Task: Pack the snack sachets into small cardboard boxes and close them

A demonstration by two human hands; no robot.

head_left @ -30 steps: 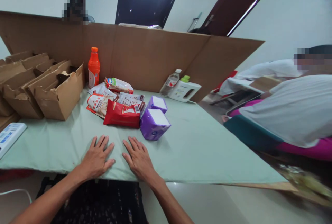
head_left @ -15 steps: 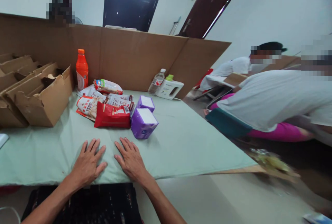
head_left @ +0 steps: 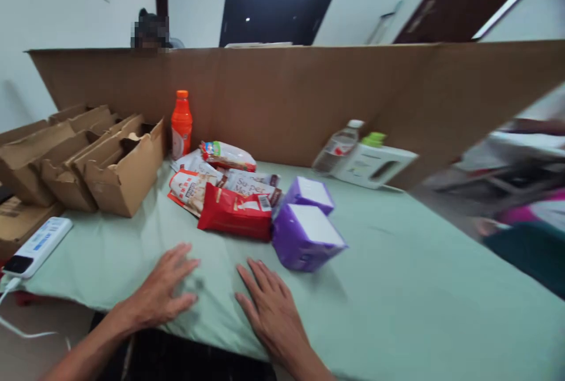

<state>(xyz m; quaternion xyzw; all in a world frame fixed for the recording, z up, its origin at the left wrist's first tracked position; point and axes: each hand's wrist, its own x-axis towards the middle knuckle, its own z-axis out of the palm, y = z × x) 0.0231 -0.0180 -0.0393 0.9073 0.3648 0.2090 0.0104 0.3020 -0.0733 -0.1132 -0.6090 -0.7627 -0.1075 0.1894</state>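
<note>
My left hand (head_left: pixel 164 288) is held just over the near part of the table, fingers spread, with nothing in it. Palm down on the green tablecloth (head_left: pixel 397 287), my right hand (head_left: pixel 270 304) has its fingers apart and is also bare. Beyond the hands lies a red packet (head_left: pixel 236 211). Two purple tissue packs (head_left: pixel 304 239) stand to its right, nearest to my right hand. Behind the red packet are a white and orange pouch (head_left: pixel 190 189), silvery "Super Meal" sachets (head_left: pixel 249 185) and a bread-like packet (head_left: pixel 229 156).
Cardboard boxes (head_left: pixel 128 175) fill the left side, beside a white power strip (head_left: pixel 39 247). An orange bottle (head_left: pixel 181 125), a leaning clear bottle (head_left: pixel 339 148) and a white jug (head_left: pixel 375 163) with a green cap stand before the cardboard screen (head_left: pixel 273 92). A person's head shows behind it.
The view has swung left and closer, so the power strip shows and the co-workers at right are mostly out of frame. My left hand has lifted slightly from the cloth.
</note>
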